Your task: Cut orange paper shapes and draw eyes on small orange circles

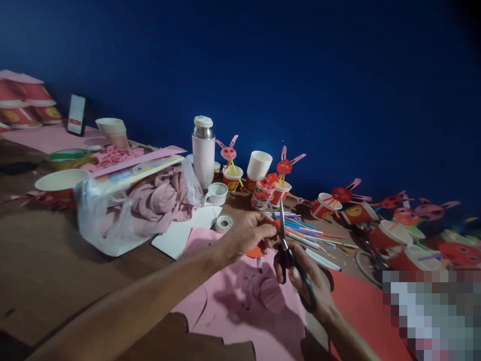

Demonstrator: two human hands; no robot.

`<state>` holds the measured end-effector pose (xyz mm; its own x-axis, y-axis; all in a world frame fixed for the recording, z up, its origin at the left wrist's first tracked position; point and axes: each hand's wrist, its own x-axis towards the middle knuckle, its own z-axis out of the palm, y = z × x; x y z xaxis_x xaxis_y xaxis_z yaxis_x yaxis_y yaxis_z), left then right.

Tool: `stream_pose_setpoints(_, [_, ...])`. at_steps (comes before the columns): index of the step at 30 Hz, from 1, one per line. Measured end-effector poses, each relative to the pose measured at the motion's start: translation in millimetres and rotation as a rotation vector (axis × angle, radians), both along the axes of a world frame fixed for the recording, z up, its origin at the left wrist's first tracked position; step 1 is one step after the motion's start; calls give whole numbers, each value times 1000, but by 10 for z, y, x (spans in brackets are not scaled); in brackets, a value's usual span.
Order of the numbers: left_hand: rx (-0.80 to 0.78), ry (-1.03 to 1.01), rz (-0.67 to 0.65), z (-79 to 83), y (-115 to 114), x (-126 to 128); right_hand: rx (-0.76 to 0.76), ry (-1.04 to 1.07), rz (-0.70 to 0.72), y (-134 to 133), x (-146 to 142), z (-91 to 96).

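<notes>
My right hand (306, 276) grips black-handled scissors (284, 238), their blades pointing up and parted. Between finger and thumb, my left hand (250, 233) pinches a small piece of red paper (277, 224) beside the blades. Whether the blades touch the paper is hard to tell. Just below lies another orange-red paper piece (256, 250), partly hidden by my fingers. Under both hands spreads pink paper (240, 311) with cut edges and drawn outlines. A roll of white tape (224, 223) sits left of my left hand.
Coloured sticks (308, 230) lie behind my hands. Paper cups with rabbit-faced figures (229, 154) line the blue wall. A pink flask (203, 155), a white cup (217, 193) and a plastic bag of pink cloth (150, 200) stand left. Red paper (361, 311) lies right.
</notes>
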<state>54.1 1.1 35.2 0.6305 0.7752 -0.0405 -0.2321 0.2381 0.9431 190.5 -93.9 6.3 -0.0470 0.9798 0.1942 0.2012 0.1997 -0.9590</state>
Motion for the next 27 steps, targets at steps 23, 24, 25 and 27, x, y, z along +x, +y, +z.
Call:
stream_pose_setpoints(23, [138, 157, -60, -35, 139, -92, -98, 37, 36, -16, 56, -74])
stream_pose_setpoints(24, [138, 160, -62, -32, 139, -94, -96, 35, 36, -16, 54, -73])
stream_pose_setpoints(25, [135, 162, -63, -28, 138, -96, -90, 35, 37, -15, 51, -72])
stream_pose_setpoints(27, [130, 167, -67, -21, 136, -100, -80, 39, 38, -10, 48, -72])
